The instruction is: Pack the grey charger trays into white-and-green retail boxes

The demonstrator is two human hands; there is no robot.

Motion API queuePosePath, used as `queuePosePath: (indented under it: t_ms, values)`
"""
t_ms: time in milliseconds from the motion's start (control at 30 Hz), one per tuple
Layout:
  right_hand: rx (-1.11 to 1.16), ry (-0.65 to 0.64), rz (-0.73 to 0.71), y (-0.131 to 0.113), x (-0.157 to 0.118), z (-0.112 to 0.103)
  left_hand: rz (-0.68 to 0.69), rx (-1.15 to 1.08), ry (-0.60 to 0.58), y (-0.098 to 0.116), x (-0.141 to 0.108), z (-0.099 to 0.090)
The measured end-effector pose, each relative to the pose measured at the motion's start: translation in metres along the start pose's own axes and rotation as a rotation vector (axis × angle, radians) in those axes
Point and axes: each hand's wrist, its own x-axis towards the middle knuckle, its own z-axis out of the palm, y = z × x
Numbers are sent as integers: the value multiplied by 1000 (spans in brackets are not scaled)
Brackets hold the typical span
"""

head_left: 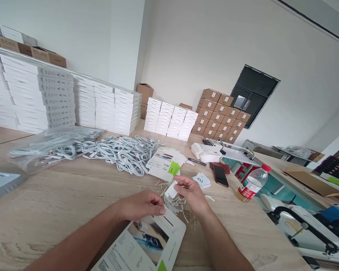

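Note:
My left hand (145,205) is closed on the top edge of a printed white packaging card (147,244), which shows a photo of a device and a green corner. The card is tilted over the front of the table. In my right hand (190,192), thumb and fingertips pinch a small white rectangular piece (171,190); its exact kind I cannot make out. Beneath and between the hands lies a loose pile of thin white strips (176,206). Just beyond sits a spread stack of similar printed cards (161,160) with a green patch.
Bundled white cables (124,150) lie at the back left, beside a clear plastic bag (56,145). White boxes (169,118) and brown cartons (217,116) stand behind. To the right are small white cards (202,180), a phone (220,175), a pen (197,162) and a bottle (252,183).

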Motion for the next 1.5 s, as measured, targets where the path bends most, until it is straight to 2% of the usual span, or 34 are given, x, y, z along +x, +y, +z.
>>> queuePosePath:
  t_ms: [67, 200, 300, 367, 433, 500, 600, 667, 767, 967, 1200, 1333, 1500]
  values:
    - [28, 1, 5, 0, -4, 9, 27, 5, 25, -1, 0, 0]
    - [39, -17, 23, 1, -6, 16, 74, 52, 147, 3, -3, -2]
    - [34, -57, 55, 5, -5, 16, 24, 38, 177, 10, -6, -4]
    - [-38, -42, 16, 7, -5, 16, -10, 31, 173, 13, -8, -4]
    - [-222, 24, -136, 8, -7, 17, 1, 53, 171, 13, -8, -4]
    - [-439, 74, -358, 6, -10, 19, 38, 85, 177, 11, -7, -5]
    - [-621, -9, -623, 0, -17, 24, 106, 115, 184, 8, -4, -6]
    - [-661, -97, -697, -4, -20, 26, 139, 114, 178, 8, -4, -6]
    - [-693, -163, -682, -5, -21, 25, 123, 154, 185, 10, -6, -5]
    - [-749, -210, -541, -6, -22, 23, 113, 267, 219, 18, -13, -1]
    - [-821, -247, -546, -17, -30, 27, 167, 296, 188, 21, -16, 0]
    - [-882, -217, -551, -18, -32, 30, 174, 287, 170, 17, -13, 0]
    - [-834, -71, -495, -14, -21, 15, 42, 279, 227, 11, -10, -4]
